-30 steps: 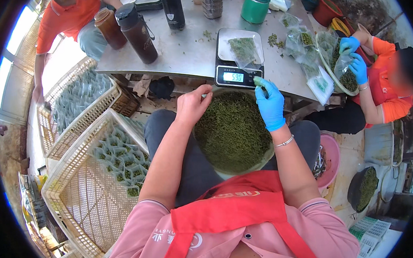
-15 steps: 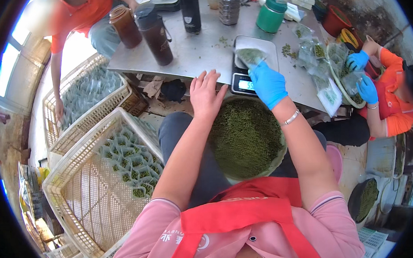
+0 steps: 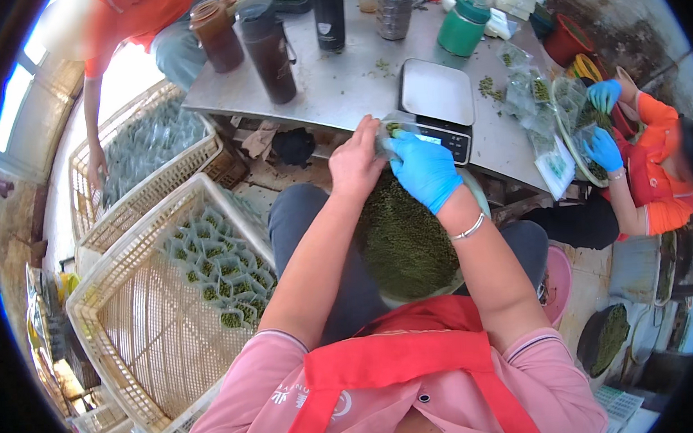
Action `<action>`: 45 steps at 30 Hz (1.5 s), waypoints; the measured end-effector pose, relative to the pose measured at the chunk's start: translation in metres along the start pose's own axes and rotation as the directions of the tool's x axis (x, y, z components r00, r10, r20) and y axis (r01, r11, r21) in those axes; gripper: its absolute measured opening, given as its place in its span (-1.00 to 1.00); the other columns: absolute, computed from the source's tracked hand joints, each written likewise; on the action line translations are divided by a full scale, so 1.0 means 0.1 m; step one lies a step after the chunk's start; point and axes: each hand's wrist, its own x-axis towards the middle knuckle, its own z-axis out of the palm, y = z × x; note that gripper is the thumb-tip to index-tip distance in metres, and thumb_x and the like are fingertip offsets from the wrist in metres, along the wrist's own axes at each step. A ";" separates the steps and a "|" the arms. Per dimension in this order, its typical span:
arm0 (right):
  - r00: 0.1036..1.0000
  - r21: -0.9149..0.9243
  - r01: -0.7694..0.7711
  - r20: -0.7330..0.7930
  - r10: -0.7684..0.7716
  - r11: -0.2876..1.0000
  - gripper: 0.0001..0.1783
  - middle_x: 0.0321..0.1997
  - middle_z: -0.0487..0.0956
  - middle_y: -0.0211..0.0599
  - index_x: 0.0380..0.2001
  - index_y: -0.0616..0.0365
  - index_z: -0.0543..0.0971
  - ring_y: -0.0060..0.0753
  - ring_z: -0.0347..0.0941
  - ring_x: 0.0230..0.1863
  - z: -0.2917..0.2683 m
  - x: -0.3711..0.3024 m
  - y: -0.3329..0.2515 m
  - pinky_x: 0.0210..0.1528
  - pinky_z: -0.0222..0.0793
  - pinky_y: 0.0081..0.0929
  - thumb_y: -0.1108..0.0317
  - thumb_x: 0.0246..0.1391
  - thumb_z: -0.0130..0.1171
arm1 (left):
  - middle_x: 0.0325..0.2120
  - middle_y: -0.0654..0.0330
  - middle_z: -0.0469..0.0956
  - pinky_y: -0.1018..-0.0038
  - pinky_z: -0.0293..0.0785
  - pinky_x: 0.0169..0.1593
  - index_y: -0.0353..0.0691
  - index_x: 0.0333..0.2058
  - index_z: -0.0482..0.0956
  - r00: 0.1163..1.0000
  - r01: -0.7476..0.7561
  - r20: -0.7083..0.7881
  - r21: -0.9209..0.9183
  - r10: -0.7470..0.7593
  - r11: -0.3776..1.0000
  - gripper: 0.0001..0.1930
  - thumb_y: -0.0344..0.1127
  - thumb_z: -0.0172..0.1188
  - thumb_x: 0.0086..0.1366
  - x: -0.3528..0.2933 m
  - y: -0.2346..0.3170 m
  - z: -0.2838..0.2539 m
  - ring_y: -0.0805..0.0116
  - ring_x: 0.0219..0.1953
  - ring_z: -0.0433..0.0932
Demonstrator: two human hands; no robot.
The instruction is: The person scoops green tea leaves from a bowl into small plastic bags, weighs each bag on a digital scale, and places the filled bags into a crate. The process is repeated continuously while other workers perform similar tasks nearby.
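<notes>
Silvery metal surfaces the broad table, whose near edge slants across just beyond the hands, with a flat stretch reaching inward from it to some scattered green scraps. Lower left sits a deep cream lattice-plastic crate; small clear bags of green pieces stand packed toward its upper right side, and lattice floor shows between them and the left wall, giving room there. Between the knees rests a pale round basin filled with fine green pieces, its right rim showing past the right wrist. At the table's near edge stands a grey digital scale, its pale square plate in full view and its display partly covered. Blue-gloved, the right hand pinches a small clear plastic bag, which is above the basin's far side, just left of the scale's front. Bare, the left hand has its fingers close together at the bag's left side; whether they grip it I cannot tell.
</notes>
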 end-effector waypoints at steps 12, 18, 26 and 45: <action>0.975 0.423 0.217 -0.136 -0.175 0.880 -0.69 -0.13 0.57 -0.06 -0.09 0.12 0.55 -0.14 0.55 -0.31 -0.17 -0.09 0.28 -0.28 0.49 -0.34 0.41 0.05 0.11 | -0.26 0.09 0.59 0.26 0.48 -0.28 -0.01 0.04 0.38 0.968 0.158 0.195 0.022 -0.159 0.987 -0.46 -0.19 0.27 0.04 0.04 0.11 -0.09 0.05 -0.31 0.58; 0.797 0.723 -0.068 -0.375 0.473 0.688 -0.63 -0.07 0.55 -0.16 -0.06 0.18 0.54 -0.40 0.49 -0.11 -0.66 -0.17 1.54 -0.01 0.37 -0.55 0.54 0.00 0.07 | -0.19 0.08 0.60 0.37 0.45 -0.07 -0.07 0.03 0.42 0.828 0.556 0.200 -0.182 -0.523 0.811 -0.46 -0.05 0.27 0.09 0.09 0.04 -0.12 0.19 -0.15 0.58; 0.758 -0.153 -0.620 -0.370 0.537 0.770 -0.60 -0.08 0.53 0.07 -0.15 0.17 0.57 0.07 0.44 -0.03 -0.98 0.27 3.59 0.01 0.33 -0.13 0.20 0.02 -0.03 | -0.17 0.10 0.60 0.34 0.45 -0.05 -0.13 0.05 0.37 0.877 0.473 0.150 -0.104 -0.456 0.875 -0.29 0.14 0.32 0.00 0.16 0.07 -0.21 0.11 -0.11 0.57; 0.867 0.286 0.042 -0.487 0.107 0.957 -0.62 0.15 0.44 -0.16 0.08 0.27 0.43 -0.28 0.35 0.13 -0.12 -0.69 1.26 0.20 0.18 -0.39 0.45 0.19 -0.05 | -0.28 0.06 0.59 0.42 0.47 -0.27 -0.27 0.02 0.41 0.783 0.471 -0.291 -0.300 -0.550 0.830 -0.56 -0.07 0.08 0.31 -1.15 -0.67 -2.58 0.38 -0.44 0.60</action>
